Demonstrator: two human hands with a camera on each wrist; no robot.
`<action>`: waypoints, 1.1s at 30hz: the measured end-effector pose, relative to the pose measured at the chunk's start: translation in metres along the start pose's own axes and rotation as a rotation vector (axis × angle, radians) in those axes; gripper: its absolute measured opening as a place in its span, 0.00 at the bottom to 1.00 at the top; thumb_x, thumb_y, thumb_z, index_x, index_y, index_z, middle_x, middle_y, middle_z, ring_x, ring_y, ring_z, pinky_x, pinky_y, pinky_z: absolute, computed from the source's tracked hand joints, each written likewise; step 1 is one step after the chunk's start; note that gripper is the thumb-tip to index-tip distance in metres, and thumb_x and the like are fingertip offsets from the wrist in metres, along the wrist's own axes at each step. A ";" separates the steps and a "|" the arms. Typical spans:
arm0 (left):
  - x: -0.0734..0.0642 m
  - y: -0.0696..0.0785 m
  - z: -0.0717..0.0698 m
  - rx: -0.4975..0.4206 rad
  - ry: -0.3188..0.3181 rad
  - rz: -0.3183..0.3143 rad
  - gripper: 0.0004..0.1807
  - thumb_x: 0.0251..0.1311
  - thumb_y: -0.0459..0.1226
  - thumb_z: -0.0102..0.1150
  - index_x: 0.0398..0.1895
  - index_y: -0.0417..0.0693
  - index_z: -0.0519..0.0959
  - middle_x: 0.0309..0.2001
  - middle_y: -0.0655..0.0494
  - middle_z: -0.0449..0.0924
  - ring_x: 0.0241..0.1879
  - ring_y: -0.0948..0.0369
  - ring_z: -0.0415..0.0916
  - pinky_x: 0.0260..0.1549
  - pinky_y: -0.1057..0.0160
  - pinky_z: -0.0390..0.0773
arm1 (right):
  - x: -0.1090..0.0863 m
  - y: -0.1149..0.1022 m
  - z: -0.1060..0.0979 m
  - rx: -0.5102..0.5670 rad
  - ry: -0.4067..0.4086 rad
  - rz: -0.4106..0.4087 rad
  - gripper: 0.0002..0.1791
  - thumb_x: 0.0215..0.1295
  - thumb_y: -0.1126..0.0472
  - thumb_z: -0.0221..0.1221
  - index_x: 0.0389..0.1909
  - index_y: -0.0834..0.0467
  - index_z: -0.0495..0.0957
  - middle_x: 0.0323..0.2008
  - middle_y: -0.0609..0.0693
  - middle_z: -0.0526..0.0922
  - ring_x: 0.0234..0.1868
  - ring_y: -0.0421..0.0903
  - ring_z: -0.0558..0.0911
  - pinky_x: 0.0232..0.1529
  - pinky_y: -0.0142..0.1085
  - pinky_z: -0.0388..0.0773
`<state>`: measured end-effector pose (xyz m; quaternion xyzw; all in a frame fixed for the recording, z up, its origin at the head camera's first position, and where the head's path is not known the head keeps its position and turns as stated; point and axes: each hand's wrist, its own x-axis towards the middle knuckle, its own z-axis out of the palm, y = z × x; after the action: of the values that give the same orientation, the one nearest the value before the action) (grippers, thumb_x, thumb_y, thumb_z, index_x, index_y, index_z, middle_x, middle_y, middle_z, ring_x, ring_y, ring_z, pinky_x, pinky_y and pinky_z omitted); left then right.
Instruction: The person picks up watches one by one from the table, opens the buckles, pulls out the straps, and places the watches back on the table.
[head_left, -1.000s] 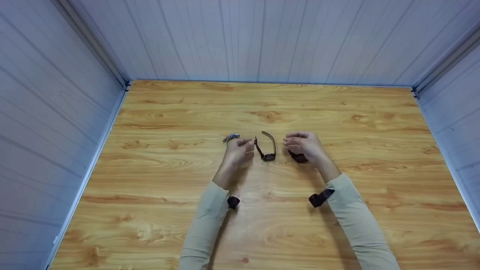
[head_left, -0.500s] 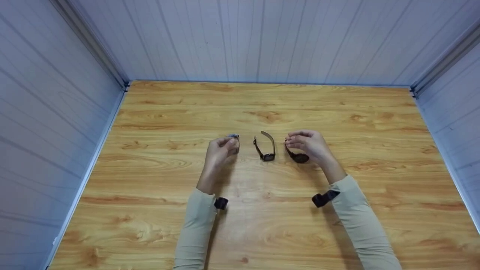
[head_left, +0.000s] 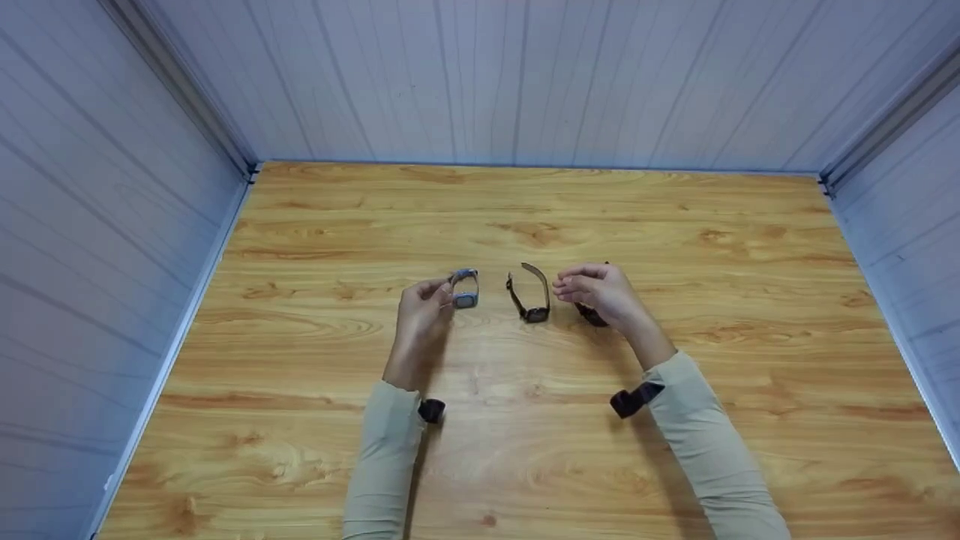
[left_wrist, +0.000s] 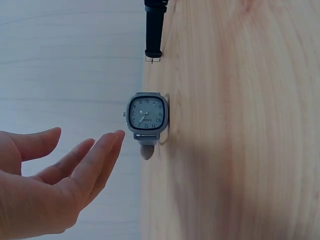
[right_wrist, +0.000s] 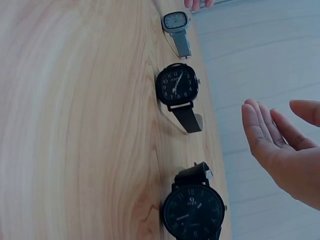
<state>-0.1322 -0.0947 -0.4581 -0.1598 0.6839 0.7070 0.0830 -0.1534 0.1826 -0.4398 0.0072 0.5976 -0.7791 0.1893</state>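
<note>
Three wristwatches stand on edge in a row on the wooden table. The leftmost is a grey-blue watch [head_left: 466, 301] with a rounded square dial. My left hand [head_left: 420, 307] is just left of it, fingers extended and fingertips close to the case; in the left wrist view the hand holds nothing. In the middle is a black square-dial watch [right_wrist: 177, 85] with its strap spread open. My right hand [head_left: 609, 294] hovers over the black round-dial watch [right_wrist: 194, 212] and partly hides it in the head view. Its fingers are extended and hold nothing.
The wood-grain table [head_left: 525, 465] is bounded by a pale panel wall [head_left: 487, 82] at the back and by walls on both sides. A small black camera sits on each wrist, the left camera [head_left: 432, 411] and the right camera [head_left: 628, 401].
My left hand has moved left, from the right side of the grey-blue watch across to its left, uncovering its dial. My right hand has shifted slightly over the round-dial watch. The middle watch stays put.
</note>
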 end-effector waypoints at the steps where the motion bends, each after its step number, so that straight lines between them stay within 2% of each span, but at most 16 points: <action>1: 0.001 -0.001 0.000 -0.005 0.004 -0.005 0.16 0.65 0.31 0.48 0.51 0.28 0.72 0.47 0.33 0.73 0.48 0.46 0.72 0.50 0.52 0.71 | 0.001 0.001 0.002 -0.009 -0.006 0.000 0.13 0.63 0.74 0.52 0.45 0.80 0.70 0.34 0.63 0.80 0.40 0.55 0.80 0.49 0.47 0.74; 5: 0.004 -0.003 0.000 -0.020 0.012 -0.031 0.16 0.65 0.31 0.47 0.52 0.28 0.72 0.48 0.34 0.72 0.48 0.47 0.72 0.50 0.53 0.72 | 0.004 0.007 0.010 -0.054 -0.022 0.015 0.17 0.63 0.74 0.51 0.49 0.83 0.64 0.37 0.65 0.79 0.41 0.57 0.80 0.51 0.49 0.71; 11: 0.008 -0.005 0.001 -0.040 0.014 -0.080 0.16 0.65 0.30 0.47 0.52 0.28 0.71 0.47 0.36 0.73 0.47 0.49 0.72 0.50 0.55 0.72 | 0.011 0.016 0.024 -0.037 -0.045 0.057 0.12 0.63 0.74 0.51 0.45 0.78 0.70 0.40 0.68 0.78 0.40 0.55 0.81 0.53 0.50 0.69; 20: 0.011 -0.005 0.000 -0.007 0.032 -0.136 0.16 0.66 0.32 0.48 0.52 0.30 0.71 0.47 0.37 0.74 0.48 0.47 0.73 0.48 0.56 0.73 | 0.021 0.024 0.040 -0.043 -0.085 0.087 0.18 0.65 0.73 0.48 0.51 0.83 0.63 0.38 0.64 0.79 0.40 0.53 0.80 0.53 0.48 0.71; 28: 0.010 -0.006 0.001 -0.025 0.030 -0.145 0.16 0.66 0.32 0.47 0.52 0.29 0.71 0.48 0.37 0.73 0.50 0.48 0.73 0.50 0.56 0.73 | 0.026 0.033 0.050 -0.038 -0.093 0.115 0.19 0.65 0.73 0.49 0.53 0.82 0.63 0.40 0.66 0.79 0.41 0.54 0.80 0.54 0.50 0.68; 33: 0.012 -0.007 0.002 0.022 0.039 -0.147 0.16 0.67 0.33 0.46 0.51 0.30 0.72 0.47 0.38 0.74 0.48 0.49 0.73 0.48 0.56 0.74 | 0.028 0.039 0.057 -0.038 -0.095 0.145 0.19 0.66 0.73 0.48 0.54 0.81 0.63 0.42 0.68 0.77 0.42 0.55 0.80 0.54 0.49 0.69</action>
<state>-0.1411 -0.0935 -0.4682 -0.2222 0.6795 0.6883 0.1231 -0.1549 0.1132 -0.4667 0.0098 0.6005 -0.7513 0.2734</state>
